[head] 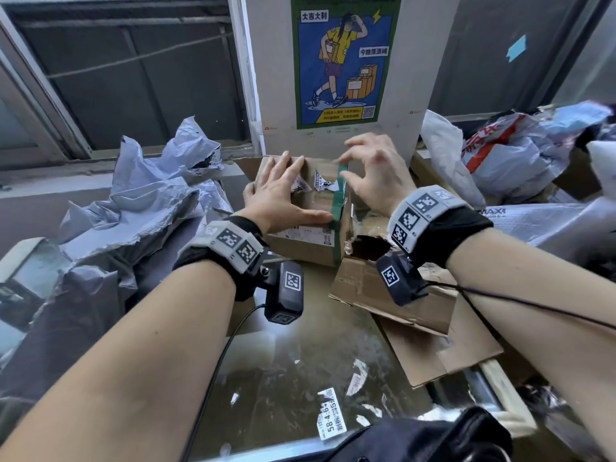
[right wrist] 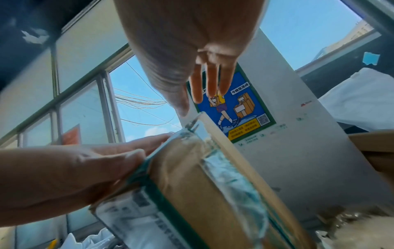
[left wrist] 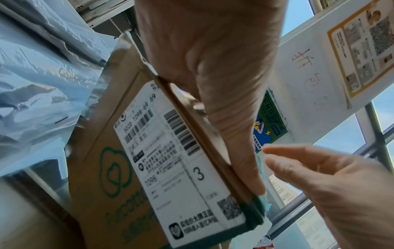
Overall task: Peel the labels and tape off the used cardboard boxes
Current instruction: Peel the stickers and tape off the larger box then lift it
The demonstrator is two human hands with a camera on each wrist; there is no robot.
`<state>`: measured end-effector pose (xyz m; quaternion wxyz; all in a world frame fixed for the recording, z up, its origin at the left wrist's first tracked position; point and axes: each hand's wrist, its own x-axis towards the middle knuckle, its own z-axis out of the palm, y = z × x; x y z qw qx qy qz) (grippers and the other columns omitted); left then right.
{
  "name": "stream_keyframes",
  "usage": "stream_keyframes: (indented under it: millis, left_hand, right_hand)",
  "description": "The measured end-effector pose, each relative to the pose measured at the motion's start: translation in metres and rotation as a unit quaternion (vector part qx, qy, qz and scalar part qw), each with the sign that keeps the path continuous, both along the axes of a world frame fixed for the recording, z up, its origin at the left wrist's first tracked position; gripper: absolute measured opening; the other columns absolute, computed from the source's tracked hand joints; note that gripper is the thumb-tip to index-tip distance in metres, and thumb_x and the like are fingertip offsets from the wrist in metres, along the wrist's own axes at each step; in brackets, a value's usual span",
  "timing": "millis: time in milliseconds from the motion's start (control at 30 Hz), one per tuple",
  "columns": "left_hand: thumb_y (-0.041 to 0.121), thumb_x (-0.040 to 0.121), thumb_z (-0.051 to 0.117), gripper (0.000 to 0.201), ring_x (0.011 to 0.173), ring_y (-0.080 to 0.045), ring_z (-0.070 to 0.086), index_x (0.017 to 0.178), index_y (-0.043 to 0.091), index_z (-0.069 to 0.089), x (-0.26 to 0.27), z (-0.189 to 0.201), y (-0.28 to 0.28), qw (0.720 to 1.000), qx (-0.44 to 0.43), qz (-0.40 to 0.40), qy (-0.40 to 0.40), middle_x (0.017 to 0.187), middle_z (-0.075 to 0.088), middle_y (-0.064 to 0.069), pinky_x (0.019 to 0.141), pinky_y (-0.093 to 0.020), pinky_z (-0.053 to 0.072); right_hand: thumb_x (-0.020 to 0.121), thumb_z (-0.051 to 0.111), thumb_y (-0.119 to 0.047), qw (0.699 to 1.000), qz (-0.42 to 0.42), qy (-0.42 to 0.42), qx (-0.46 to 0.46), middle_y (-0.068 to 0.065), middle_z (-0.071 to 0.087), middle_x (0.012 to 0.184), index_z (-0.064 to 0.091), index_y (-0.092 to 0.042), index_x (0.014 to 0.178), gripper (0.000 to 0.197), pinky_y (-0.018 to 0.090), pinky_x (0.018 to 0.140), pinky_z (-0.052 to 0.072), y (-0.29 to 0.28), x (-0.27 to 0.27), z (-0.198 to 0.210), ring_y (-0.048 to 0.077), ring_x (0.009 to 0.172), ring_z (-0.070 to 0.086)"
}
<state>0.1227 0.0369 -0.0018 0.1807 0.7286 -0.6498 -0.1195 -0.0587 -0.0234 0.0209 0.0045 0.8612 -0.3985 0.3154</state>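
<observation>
A small cardboard box stands on the glass table. A green tape strip runs over its right end. Torn white label scraps remain on top, and a printed shipping label covers the near side. My left hand lies flat on the box top, fingers straight, with the thumb along the near top edge. My right hand hovers over the right end with loosely bent fingers. Its fingertips are close to the green tape at the far edge and hold nothing. Clear tape covers the right side face.
Crumpled grey mailer bags pile up at the left. Torn flat cardboard lies right of the box, with white and red bags behind it. A pillar with a poster stands just beyond. Peeled label bits lie on the glass.
</observation>
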Motion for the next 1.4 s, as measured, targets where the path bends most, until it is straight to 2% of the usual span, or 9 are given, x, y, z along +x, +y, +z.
stream_keyframes:
  millis: [133,267,400,567,733,967,1133,1233,1400]
  left_hand:
    - [0.074,0.059,0.071,0.123,0.146,-0.017,-0.018,0.153,0.034,0.002,-0.008,0.000,-0.003,0.999,-0.015,0.046,0.007,0.160,-0.016,-0.003,0.118,-0.043,-0.002]
    - [0.074,0.057,0.072,0.125,0.147,-0.018,-0.016,0.153,0.034,0.002,-0.009,0.001,-0.005,0.999,-0.010,0.050,0.003,0.161,-0.015,-0.004,0.118,-0.043,0.000]
    - [0.074,0.057,0.073,0.125,0.147,-0.018,-0.016,0.153,0.035,0.003,-0.010,0.000,-0.003,0.998,-0.013,0.055,0.004,0.161,-0.014,-0.003,0.118,-0.043,0.001]
    - [0.077,0.056,0.070,0.125,0.147,-0.017,-0.017,0.153,0.035,0.002,-0.010,-0.002,-0.003,0.998,-0.016,0.060,0.005,0.161,-0.014,-0.003,0.118,-0.044,0.002]
    - [0.079,0.056,0.068,0.125,0.147,-0.018,-0.016,0.153,0.034,0.002,-0.013,-0.002,-0.002,0.998,-0.018,0.067,0.000,0.161,-0.014,-0.004,0.118,-0.045,0.003]
    - [0.081,0.056,0.066,0.127,0.147,-0.021,-0.017,0.153,0.033,0.001,-0.025,0.001,-0.002,0.996,-0.014,0.085,-0.019,0.160,-0.016,-0.007,0.118,-0.047,0.006]
    - [0.082,0.058,0.064,0.124,0.147,-0.022,-0.016,0.153,0.032,0.002,-0.028,0.000,-0.004,0.995,-0.015,0.097,-0.023,0.160,-0.014,-0.008,0.118,-0.048,0.007]
    - [0.079,0.063,0.063,0.119,0.147,-0.021,-0.016,0.153,0.032,0.002,-0.028,-0.001,-0.006,0.994,-0.015,0.102,-0.031,0.160,-0.015,-0.008,0.117,-0.047,0.007]
    - [0.078,0.069,0.058,0.110,0.147,-0.020,-0.015,0.153,0.032,0.004,-0.028,-0.004,-0.008,0.993,-0.027,0.105,-0.037,0.161,-0.013,-0.008,0.116,-0.046,0.008]
  right_hand:
    - [0.082,0.072,-0.023,0.994,0.082,0.021,0.065,0.001,0.060,0.121,0.073,-0.013,0.087,0.012,0.025,0.092,0.033,0.012,0.011,-0.002,0.015,0.115,0.046]
    - [0.074,0.078,-0.030,0.991,0.044,0.020,0.126,0.002,0.055,0.117,0.069,-0.012,0.077,0.020,0.027,0.091,0.037,0.015,0.019,-0.001,0.015,0.112,0.040]
    - [0.070,0.081,-0.032,0.986,-0.009,0.034,0.162,0.006,0.047,0.113,0.065,-0.013,0.076,0.026,0.026,0.090,0.034,0.015,0.028,0.006,0.020,0.112,0.037]
    - [0.077,0.075,-0.026,0.980,-0.010,0.035,0.194,0.008,0.045,0.117,0.065,-0.015,0.076,0.015,0.027,0.091,0.031,0.016,0.032,0.013,0.022,0.116,0.035]
    - [0.084,0.069,-0.020,0.977,0.005,0.043,0.209,0.008,0.046,0.120,0.065,-0.021,0.078,0.007,0.034,0.101,0.036,0.013,0.028,0.014,0.024,0.120,0.037]
    - [0.074,0.079,-0.024,0.978,-0.004,0.055,0.203,0.007,0.045,0.118,0.069,-0.015,0.073,0.013,0.026,0.090,0.034,0.020,0.025,0.017,0.021,0.117,0.035]
    - [0.082,0.072,-0.020,0.986,-0.016,0.081,0.145,0.010,0.044,0.119,0.070,-0.008,0.082,0.012,0.029,0.090,0.040,0.019,0.028,0.017,0.022,0.115,0.039]
    - [0.088,0.066,-0.020,0.987,-0.025,0.126,0.097,0.012,0.041,0.120,0.066,0.000,0.098,0.022,0.032,0.092,0.042,0.020,0.032,0.013,0.024,0.113,0.040]
    - [0.095,0.050,-0.020,0.974,-0.027,0.182,0.130,0.016,0.036,0.128,0.054,0.002,0.115,0.029,0.036,0.099,0.036,0.018,0.034,0.010,0.029,0.118,0.035]
